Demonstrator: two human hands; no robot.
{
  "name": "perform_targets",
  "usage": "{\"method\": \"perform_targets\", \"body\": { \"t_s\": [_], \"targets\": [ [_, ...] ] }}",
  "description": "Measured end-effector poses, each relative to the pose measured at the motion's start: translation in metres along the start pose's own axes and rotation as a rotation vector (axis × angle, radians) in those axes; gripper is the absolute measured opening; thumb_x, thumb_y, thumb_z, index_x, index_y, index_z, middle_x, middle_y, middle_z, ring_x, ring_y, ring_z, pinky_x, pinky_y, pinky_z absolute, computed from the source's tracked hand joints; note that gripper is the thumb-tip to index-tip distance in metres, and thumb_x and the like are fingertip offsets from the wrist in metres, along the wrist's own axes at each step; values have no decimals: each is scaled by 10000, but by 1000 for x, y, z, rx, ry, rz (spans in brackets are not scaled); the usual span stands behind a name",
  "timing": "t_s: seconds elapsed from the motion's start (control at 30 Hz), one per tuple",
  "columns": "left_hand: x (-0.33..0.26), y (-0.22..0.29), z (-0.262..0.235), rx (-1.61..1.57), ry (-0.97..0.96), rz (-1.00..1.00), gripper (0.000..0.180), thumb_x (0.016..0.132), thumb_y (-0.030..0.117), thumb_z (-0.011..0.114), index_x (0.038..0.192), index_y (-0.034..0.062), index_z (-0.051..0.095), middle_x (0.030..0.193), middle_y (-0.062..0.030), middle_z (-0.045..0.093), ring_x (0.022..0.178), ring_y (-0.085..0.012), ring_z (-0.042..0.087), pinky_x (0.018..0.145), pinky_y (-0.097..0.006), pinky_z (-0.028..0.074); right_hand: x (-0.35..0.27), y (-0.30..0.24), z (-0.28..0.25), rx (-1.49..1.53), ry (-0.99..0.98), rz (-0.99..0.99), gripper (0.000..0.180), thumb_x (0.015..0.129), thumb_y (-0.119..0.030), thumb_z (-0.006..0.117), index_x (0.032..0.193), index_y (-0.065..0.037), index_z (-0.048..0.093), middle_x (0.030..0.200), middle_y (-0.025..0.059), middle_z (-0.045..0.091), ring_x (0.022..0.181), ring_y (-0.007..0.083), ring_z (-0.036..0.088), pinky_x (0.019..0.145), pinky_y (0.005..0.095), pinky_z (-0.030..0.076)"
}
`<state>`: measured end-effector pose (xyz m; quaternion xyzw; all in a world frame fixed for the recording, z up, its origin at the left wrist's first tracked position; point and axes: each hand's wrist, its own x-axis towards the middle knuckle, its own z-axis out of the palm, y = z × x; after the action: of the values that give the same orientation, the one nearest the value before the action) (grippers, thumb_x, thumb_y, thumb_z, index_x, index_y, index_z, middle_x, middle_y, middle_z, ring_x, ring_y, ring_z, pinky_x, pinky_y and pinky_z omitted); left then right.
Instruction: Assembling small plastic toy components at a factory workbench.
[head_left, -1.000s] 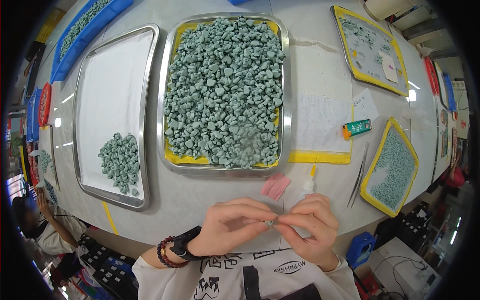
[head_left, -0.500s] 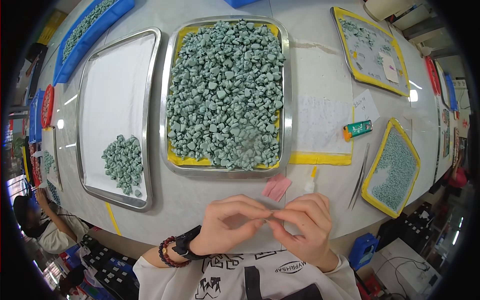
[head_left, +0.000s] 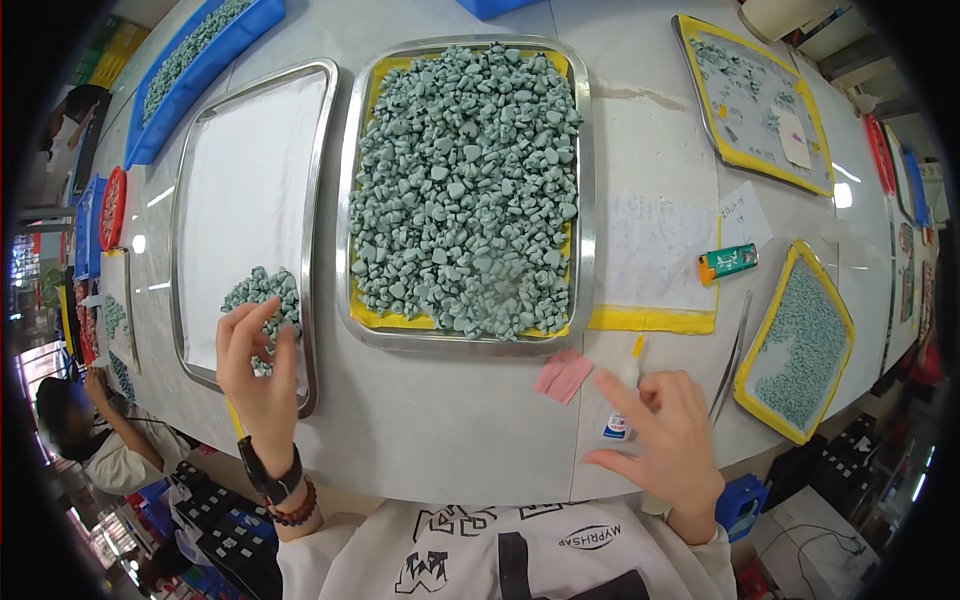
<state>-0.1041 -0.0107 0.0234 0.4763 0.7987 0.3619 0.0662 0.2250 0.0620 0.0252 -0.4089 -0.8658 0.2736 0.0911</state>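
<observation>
My left hand (head_left: 258, 358) hovers over a small pile of green, stone-like pieces (head_left: 245, 290) in the white-lined metal tray (head_left: 308, 250) at left. Its fingers curve down with a gap between thumb and index finger; no piece shows between them. My right hand (head_left: 665, 430) is at the front right, thumb and fingers spread around a small white bottle with a yellow tip (head_left: 615, 428), with no clear contact. A folded pink cloth (head_left: 563, 376) lies just left of that bottle. Many similar green pieces (head_left: 460, 190) fill the large middle tray (head_left: 587, 250).
To the right lie a green lighter (head_left: 733, 259), metal tweezers (head_left: 737, 350) and a yellow-edged tray of small green pieces (head_left: 800, 330). Another yellow-edged tray (head_left: 750, 159) stands far right. A long blue bin (head_left: 140, 140) is far left. A co-worker (head_left: 100, 430) sits at the left.
My hands were together, fingertips pinched, at the table's front. They have parted: the left moved left to the pile, the right moved right and opened beside the bottle. The view shifted slightly.
</observation>
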Motion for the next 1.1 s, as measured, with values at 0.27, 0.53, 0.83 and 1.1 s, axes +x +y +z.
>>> {"method": "perform_targets", "body": {
  "t_s": [0.27,0.53,0.83,1.1],
  "targets": [
    [10,44,47,123,-359,243,127,702,-20,654,817,34,644,845,-72,592,708,-239,569,601,-341,458,-10,3,8,205,107,-120,595,575,-232,836,1068,-116,523,780,76,384,688,224,410,606,349,360],
    [21,48,44,194,-473,203,132,688,4,680,800,45,622,805,-59,596,705,-229,593,620,-322,477,-18,3,33,554,430,-124,478,682,-163,800,1026,-116,472,777,98,491,659,224,467,596,328,387],
    [-15,77,29,-1175,-878,-56,104,741,-54,654,813,-11,593,873,-67,604,795,-156,602,712,-269,478,-13,-12,15,445,483,-278,453,755,-172,734,1045,-136,387,903,103,600,768,249,528,667,337,437],
    [-41,83,63,-1386,-1034,-529,114,772,-94,622,859,-20,612,956,-129,589,924,-179,576,814,-295,467,5,-27,30,385,450,-304,374,618,-93,767,943,-133,587,905,33,628,835,248,538,669,311,471]
  ]
}}
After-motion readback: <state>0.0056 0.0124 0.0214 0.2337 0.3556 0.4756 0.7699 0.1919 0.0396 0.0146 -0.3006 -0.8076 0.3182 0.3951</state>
